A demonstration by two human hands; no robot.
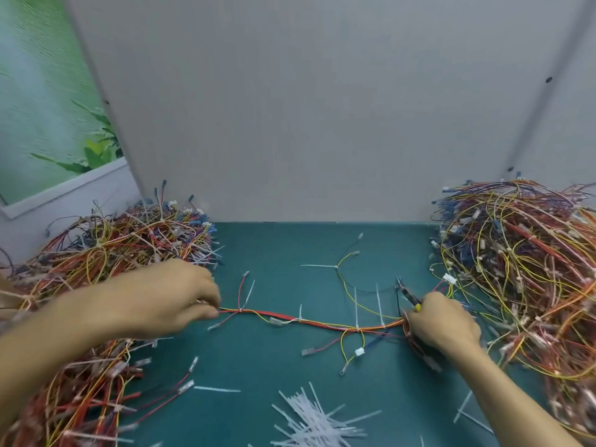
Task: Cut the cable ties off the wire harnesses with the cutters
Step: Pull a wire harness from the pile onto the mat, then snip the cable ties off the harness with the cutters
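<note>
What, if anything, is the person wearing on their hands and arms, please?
Nothing visible: the left hand and right hand are bare, with no gloves, rings or watch. Both forearms are bare too; no sleeve shows.

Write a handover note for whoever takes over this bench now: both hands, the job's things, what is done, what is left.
Left hand pinches the left end of the harness; right hand grips its right end and the cutters.
The harness lies stretched across the green mat, four white ties on it uncut.
Done: a heap of loose ties, seemingly cut off, near the front.
Left: these four, then probably the tangled piles left and right.
</note>
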